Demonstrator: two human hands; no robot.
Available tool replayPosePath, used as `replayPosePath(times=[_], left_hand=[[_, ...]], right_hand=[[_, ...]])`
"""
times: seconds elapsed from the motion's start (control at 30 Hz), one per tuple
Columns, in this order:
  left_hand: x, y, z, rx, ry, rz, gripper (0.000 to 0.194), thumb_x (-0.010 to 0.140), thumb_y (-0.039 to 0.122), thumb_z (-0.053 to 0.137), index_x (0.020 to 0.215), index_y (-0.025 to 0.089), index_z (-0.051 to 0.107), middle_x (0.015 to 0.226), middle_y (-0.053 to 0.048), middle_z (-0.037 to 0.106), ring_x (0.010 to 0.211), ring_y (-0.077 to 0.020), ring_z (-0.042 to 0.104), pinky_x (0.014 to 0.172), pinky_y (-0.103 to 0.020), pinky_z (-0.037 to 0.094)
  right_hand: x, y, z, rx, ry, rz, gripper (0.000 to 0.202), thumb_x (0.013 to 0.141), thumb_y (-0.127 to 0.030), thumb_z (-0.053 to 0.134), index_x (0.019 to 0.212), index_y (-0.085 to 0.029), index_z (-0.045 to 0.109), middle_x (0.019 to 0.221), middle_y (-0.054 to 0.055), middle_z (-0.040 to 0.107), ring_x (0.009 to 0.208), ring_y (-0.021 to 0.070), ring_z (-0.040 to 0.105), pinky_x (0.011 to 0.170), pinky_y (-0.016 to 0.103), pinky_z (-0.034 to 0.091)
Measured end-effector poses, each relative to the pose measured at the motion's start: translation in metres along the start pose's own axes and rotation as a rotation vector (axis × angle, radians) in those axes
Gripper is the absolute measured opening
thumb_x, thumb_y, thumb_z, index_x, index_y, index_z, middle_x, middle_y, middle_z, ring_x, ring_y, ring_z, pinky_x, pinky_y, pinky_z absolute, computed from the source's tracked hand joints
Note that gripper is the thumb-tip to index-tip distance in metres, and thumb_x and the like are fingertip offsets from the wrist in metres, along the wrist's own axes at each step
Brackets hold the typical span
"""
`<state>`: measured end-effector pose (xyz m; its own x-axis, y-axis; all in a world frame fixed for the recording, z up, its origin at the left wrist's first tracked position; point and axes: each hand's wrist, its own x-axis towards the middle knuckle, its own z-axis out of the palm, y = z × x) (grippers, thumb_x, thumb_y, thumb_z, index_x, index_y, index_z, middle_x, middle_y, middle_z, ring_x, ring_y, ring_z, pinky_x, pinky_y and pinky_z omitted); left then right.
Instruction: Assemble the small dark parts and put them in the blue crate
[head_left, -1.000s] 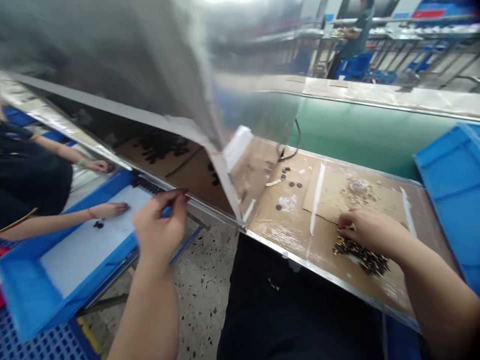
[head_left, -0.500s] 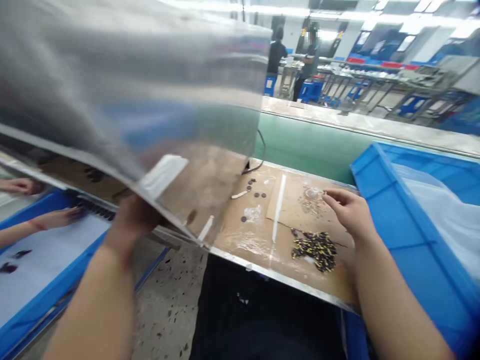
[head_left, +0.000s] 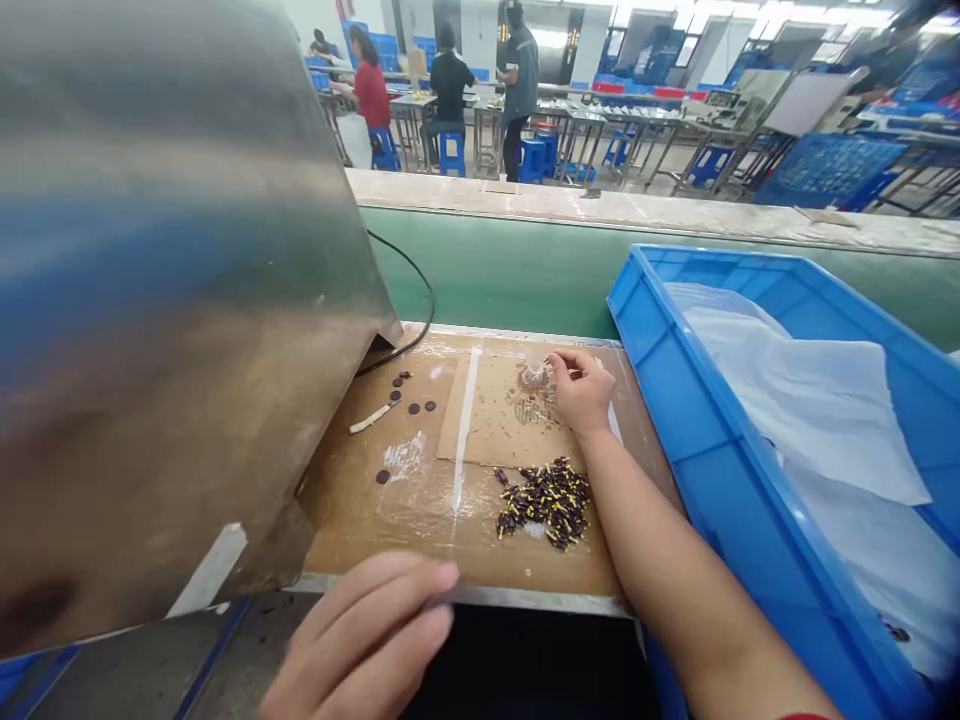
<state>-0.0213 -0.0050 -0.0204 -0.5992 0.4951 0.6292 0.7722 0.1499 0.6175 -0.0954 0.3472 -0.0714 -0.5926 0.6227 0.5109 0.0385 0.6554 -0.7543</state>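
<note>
My left hand is low in front of the table's near edge, blurred, thumb and fingers closed together. A thin dark sliver shows between the fingertips, too unclear to name. My right hand pinches with thumb and forefinger over a cardboard sheet; a tiny dark bit shows at its fingertips. Just left of those fingertips sits a small clear dish. Nearer to me lies a heap of small dark pieces with yellow ends. Several dark round discs are scattered at left, near a pale strip with a dark tip.
A large metal housing stands at left, with a black cable behind it. On the right, a blue crate holds white sheets. Beyond the table runs a green belt. Several people work in the background.
My left hand has come away from the metal housing's lower edge towards the middle. The view has swung left. My right hand remains pinched beside the clear dish.
</note>
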Motion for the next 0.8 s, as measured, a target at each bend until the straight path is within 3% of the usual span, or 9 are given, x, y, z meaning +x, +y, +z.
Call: replayPosePath(times=[0.03, 0.07, 0.1, 0.13, 0.2, 0.27, 0.37, 0.5, 0.8], left_hand=[[0.016, -0.003, 0.015, 0.043, -0.035, 0.201, 0.056, 0.079, 0.015, 0.067, 0.132, 0.032, 0.063, 0.116, 0.0, 0.073, 0.103, -0.023, 0.07, 0.085, -0.038, 0.064], [0.035, -0.008, 0.031, 0.008, -0.046, 0.24, 0.059, 0.079, 0.005, 0.064, 0.132, 0.032, 0.062, 0.114, 0.0, 0.073, 0.101, -0.0202, 0.071, 0.087, -0.036, 0.063], [0.055, -0.016, 0.046, -0.031, 0.016, 0.239, 0.056, 0.081, 0.001, 0.066, 0.127, 0.033, 0.064, 0.108, 0.001, 0.074, 0.095, -0.0172, 0.071, 0.086, -0.033, 0.063], [0.074, -0.024, 0.062, -0.053, 0.08, 0.198, 0.049, 0.082, 0.002, 0.067, 0.121, 0.031, 0.067, 0.102, 0.001, 0.075, 0.091, -0.0153, 0.072, 0.085, -0.031, 0.062], [0.108, -0.044, 0.088, -0.129, 0.066, 0.07, 0.032, 0.087, 0.009, 0.068, 0.112, 0.029, 0.07, 0.1, 0.001, 0.075, 0.088, -0.0131, 0.072, 0.084, -0.028, 0.061], [0.126, -0.062, 0.109, -0.177, 0.083, -0.051, 0.021, 0.09, 0.017, 0.068, 0.109, 0.025, 0.072, 0.103, -0.002, 0.075, 0.091, -0.0145, 0.072, 0.087, -0.031, 0.06], [0.128, -0.081, 0.13, -0.341, 0.099, -0.288, 0.02, 0.09, 0.026, 0.069, 0.109, 0.021, 0.073, 0.103, -0.007, 0.075, 0.091, -0.0167, 0.072, 0.089, -0.034, 0.061], [0.114, -0.085, 0.139, -0.562, 0.082, -0.554, 0.026, 0.086, 0.033, 0.072, 0.106, 0.016, 0.073, 0.097, -0.01, 0.075, 0.088, -0.0174, 0.072, 0.085, -0.034, 0.062], [0.113, -0.085, 0.139, -0.534, 0.11, -0.548, 0.023, 0.088, 0.032, 0.071, 0.107, 0.019, 0.073, 0.1, -0.008, 0.074, 0.089, -0.0171, 0.07, 0.084, -0.032, 0.06]], right_hand=[[-0.001, 0.001, 0.001, -0.004, 0.006, -0.009, 0.031, 0.092, -0.042, 0.06, 0.096, -0.016, 0.076, 0.09, 0.009, 0.078, 0.073, 0.0183, 0.068, 0.072, 0.03, 0.053], [-0.001, 0.002, 0.001, -0.008, 0.009, -0.017, 0.031, 0.092, -0.042, 0.06, 0.096, -0.016, 0.076, 0.089, 0.008, 0.078, 0.073, 0.0182, 0.068, 0.072, 0.03, 0.053], [-0.002, 0.003, 0.002, -0.011, 0.007, -0.025, 0.031, 0.093, -0.043, 0.06, 0.096, -0.017, 0.076, 0.089, 0.008, 0.078, 0.073, 0.0182, 0.068, 0.072, 0.03, 0.052], [-0.002, 0.004, 0.002, -0.014, -0.001, -0.035, 0.03, 0.094, -0.043, 0.059, 0.096, -0.017, 0.075, 0.089, 0.008, 0.077, 0.073, 0.0183, 0.068, 0.072, 0.03, 0.052], [-0.002, 0.004, 0.003, -0.03, -0.022, -0.059, 0.03, 0.095, -0.042, 0.059, 0.097, -0.018, 0.075, 0.09, 0.007, 0.077, 0.074, 0.0186, 0.068, 0.074, 0.031, 0.052], [-0.003, 0.004, 0.004, -0.06, -0.032, -0.085, 0.029, 0.095, -0.042, 0.058, 0.098, -0.019, 0.075, 0.092, 0.007, 0.077, 0.077, 0.0196, 0.068, 0.076, 0.032, 0.053], [-0.003, 0.004, 0.005, -0.119, -0.037, -0.122, 0.029, 0.097, -0.042, 0.057, 0.098, -0.02, 0.075, 0.096, 0.008, 0.078, 0.081, 0.0212, 0.069, 0.08, 0.034, 0.053], [-0.004, 0.003, 0.006, -0.155, -0.039, -0.181, 0.027, 0.098, -0.039, 0.056, 0.098, -0.021, 0.076, 0.097, 0.007, 0.078, 0.084, 0.0213, 0.069, 0.082, 0.035, 0.052], [-0.004, 0.002, 0.007, -0.193, -0.045, -0.227, 0.024, 0.097, -0.037, 0.059, 0.098, -0.021, 0.077, 0.095, 0.006, 0.078, 0.081, 0.0204, 0.068, 0.081, 0.034, 0.051]])
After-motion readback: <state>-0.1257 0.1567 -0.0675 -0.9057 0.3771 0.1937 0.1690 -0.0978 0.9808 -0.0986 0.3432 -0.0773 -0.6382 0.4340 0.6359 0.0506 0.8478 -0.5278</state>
